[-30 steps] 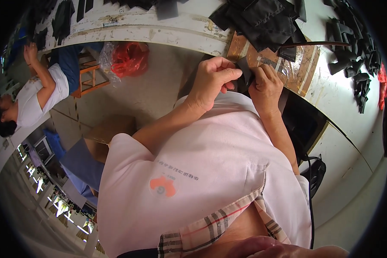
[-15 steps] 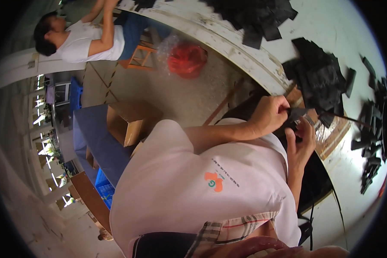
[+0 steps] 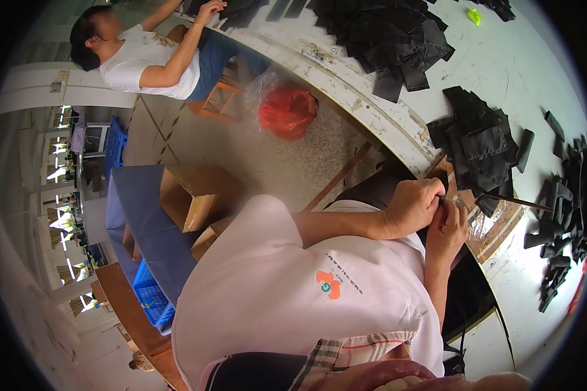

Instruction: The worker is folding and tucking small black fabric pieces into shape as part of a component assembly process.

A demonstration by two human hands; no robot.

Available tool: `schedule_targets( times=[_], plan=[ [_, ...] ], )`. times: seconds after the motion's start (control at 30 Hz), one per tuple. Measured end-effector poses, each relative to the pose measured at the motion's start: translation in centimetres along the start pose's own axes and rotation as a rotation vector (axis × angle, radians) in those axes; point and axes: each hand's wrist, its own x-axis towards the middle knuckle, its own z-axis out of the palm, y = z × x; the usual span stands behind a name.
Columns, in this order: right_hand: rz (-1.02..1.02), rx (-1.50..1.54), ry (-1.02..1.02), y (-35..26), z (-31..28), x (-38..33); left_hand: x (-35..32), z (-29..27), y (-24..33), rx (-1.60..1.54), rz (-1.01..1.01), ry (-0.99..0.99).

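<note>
My left hand (image 3: 413, 207) and my right hand (image 3: 447, 232) meet at the front edge of the table. Between their closed fingertips is a small piece of black fabric (image 3: 442, 193), mostly covered by the fingers. Just beyond them a pile of flat black fabric pieces (image 3: 479, 140) lies on the white tabletop (image 3: 424, 117). From beside that pile a thin, pointed rod (image 3: 522, 202) sticks out to the right, over a worn wooden board (image 3: 496, 228) at the table edge.
A larger heap of black pieces (image 3: 388, 42) lies farther back, rolled black pieces (image 3: 554, 208) at the right. Across the table's far left a person (image 3: 153, 62) works seated. A red plastic bag (image 3: 288, 112) stands on the floor; left are an open carton (image 3: 195, 195) and blue crate (image 3: 151, 296).
My hands have drawn together, and the black piece that showed between them is now mostly hidden in my fingers. The view has shifted, so the scene sits lower.
</note>
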Motion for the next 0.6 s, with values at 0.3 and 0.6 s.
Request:
schedule_targets(
  times=[0.3, 0.6],
  plan=[
    [0.269, 0.518, -0.032, 1.4, 0.6, 0.3, 1.4, -1.6, -1.8, -1.227, -0.814, -0.307],
    [0.899, 1.974, -0.341, 1.2, -0.4, 0.4, 2.5, -1.7, 0.7, -0.656, -0.388, -0.265]
  ],
)
